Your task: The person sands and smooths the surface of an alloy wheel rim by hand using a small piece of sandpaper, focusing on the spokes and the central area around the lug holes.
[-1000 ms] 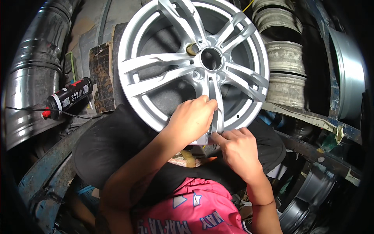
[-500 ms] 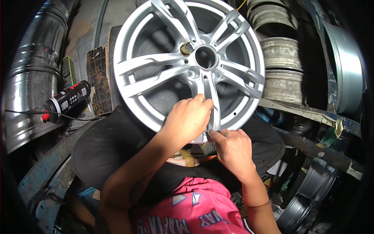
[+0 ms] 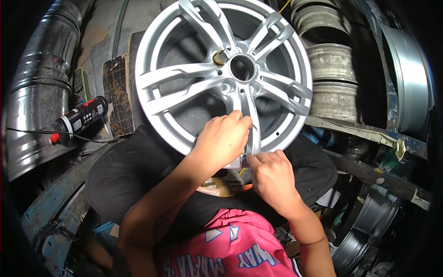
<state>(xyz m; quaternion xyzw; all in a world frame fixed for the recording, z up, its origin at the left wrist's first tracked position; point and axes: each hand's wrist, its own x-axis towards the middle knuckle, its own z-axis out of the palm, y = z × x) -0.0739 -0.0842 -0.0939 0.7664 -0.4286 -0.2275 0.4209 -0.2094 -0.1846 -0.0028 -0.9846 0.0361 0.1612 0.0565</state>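
A silver alloy wheel (image 3: 182, 97) with paired spokes lies face up, leaning over my crossed legs. My left hand (image 3: 224, 138) rests on the lower pair of spokes, its fingers bent together. Whatever those fingers hold, if anything, is hidden beneath them. Close by on the right, my right hand (image 3: 274, 175) has its fingers curled at the outer end of the same spokes, by the wheel's near edge. I cannot make out what is pinched there. A brownish piece (image 3: 218, 57) sits in one bolt hole beside the round centre bore.
Left of the wheel lies a black spray can (image 3: 85, 115) with a red tip, a dark cable near it. Shiny wheel barrels (image 3: 39, 106) stand at far left. Dull wheels (image 3: 333, 64) are stacked on the right beside a metal frame (image 3: 369, 173). Dark wheels (image 3: 374, 212) lie lower right.
My right hand has shifted slightly left, and its fingers look more curled. My left hand has hardly moved. The wheel stays in place.
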